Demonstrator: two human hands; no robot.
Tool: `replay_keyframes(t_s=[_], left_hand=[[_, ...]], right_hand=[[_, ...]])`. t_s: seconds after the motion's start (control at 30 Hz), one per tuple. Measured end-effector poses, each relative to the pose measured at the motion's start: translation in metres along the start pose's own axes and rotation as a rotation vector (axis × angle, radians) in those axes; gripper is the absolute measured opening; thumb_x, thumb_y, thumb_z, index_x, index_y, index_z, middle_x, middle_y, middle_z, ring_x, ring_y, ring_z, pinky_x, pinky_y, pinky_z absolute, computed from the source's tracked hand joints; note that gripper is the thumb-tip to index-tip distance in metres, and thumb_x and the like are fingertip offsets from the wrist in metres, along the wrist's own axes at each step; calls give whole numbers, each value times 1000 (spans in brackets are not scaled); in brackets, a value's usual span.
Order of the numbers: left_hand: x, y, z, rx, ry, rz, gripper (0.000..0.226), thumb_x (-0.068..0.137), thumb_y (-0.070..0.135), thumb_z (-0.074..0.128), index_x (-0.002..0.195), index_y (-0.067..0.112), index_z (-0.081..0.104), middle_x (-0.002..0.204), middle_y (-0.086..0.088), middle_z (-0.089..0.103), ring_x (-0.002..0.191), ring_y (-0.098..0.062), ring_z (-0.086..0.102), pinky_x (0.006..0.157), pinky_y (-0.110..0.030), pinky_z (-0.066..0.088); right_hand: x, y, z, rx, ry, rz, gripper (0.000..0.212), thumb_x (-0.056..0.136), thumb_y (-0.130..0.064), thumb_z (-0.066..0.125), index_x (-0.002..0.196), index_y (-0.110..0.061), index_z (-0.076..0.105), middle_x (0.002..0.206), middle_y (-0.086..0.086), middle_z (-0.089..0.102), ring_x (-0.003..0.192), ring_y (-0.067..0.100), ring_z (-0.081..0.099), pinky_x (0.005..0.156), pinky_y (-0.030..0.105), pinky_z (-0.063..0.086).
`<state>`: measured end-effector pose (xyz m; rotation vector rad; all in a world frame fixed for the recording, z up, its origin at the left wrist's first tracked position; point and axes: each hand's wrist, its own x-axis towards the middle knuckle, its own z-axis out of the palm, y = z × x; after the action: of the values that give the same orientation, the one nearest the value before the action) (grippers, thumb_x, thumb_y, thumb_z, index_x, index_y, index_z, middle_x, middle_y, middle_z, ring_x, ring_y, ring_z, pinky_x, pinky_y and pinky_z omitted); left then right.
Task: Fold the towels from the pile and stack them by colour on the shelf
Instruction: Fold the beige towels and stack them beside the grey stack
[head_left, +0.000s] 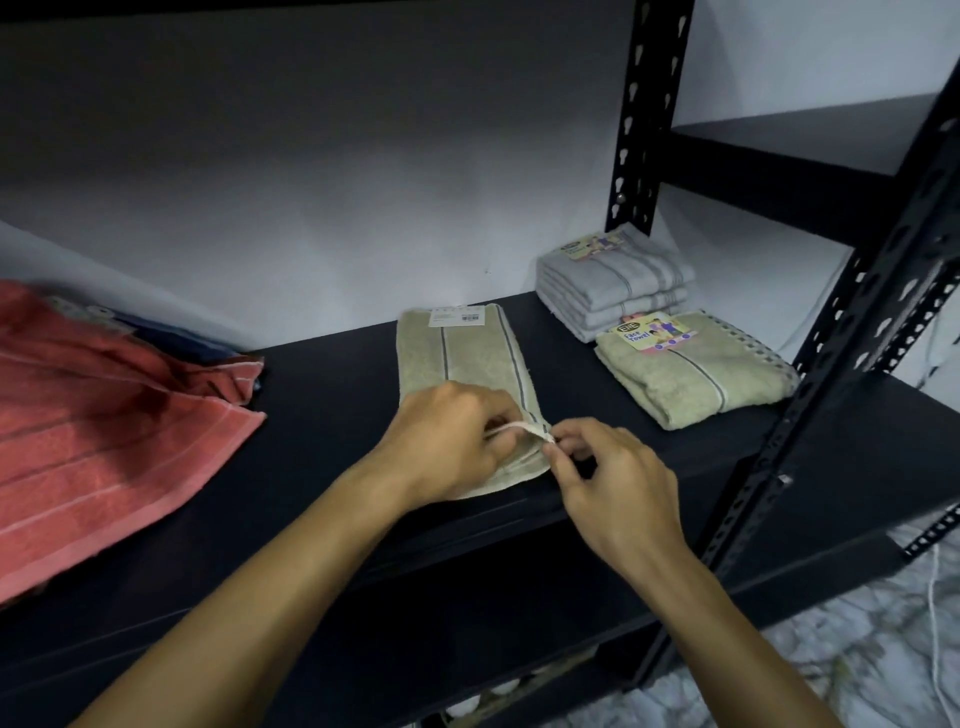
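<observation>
A beige towel (462, 353) with two dark stripes and a white label lies lengthwise, folded narrow, in the middle of the dark shelf (322, 395). My left hand (452, 436) rests on its near end and pinches the raised near corner. My right hand (608, 483) pinches the same corner from the right. A folded beige towel (696, 374) with a paper label lies at the right. Behind it stands a stack of folded grey towels (613, 283). The pile at the left has a red towel (104, 431) on top, with a dark blue one (197, 345) showing behind it.
A black perforated upright (841, 358) stands at the shelf's right front corner, another (644, 119) at the back. A higher shelf board (789, 150) sits at the upper right. A white wall backs the shelf. White cord (935, 613) hangs at the lower right over a patterned floor.
</observation>
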<state>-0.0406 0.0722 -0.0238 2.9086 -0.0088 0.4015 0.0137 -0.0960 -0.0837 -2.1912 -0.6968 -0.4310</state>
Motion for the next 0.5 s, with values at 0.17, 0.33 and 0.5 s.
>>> replay_keyframes(t_s=[0.17,0.33,0.5], left_hand=[[12,0,-6,-114,-7,-145,19,92,47,63,100,33,72,93,17,72,90,1,64,83,-22,49],[13,4,-5,-102,-6,-149,20,92,47,63,100,32,73,94,16,72,91,0,65,88,-30,53],[9,3,-6,-68,-75,-91,28,89,55,62,101,32,72,95,17,72,91,1,65,88,-31,55]], right_hand=[[-3,-4,8,-74,88,-110,18,77,-14,76,87,-21,63,111,-4,54,103,11,44,46,12,25],[-7,-10,13,-288,73,-216,15,71,-6,77,85,-11,74,124,15,59,120,29,48,69,35,55],[-11,-9,20,-508,-59,-209,18,64,-10,80,80,-3,74,122,26,61,118,40,56,87,45,55]])
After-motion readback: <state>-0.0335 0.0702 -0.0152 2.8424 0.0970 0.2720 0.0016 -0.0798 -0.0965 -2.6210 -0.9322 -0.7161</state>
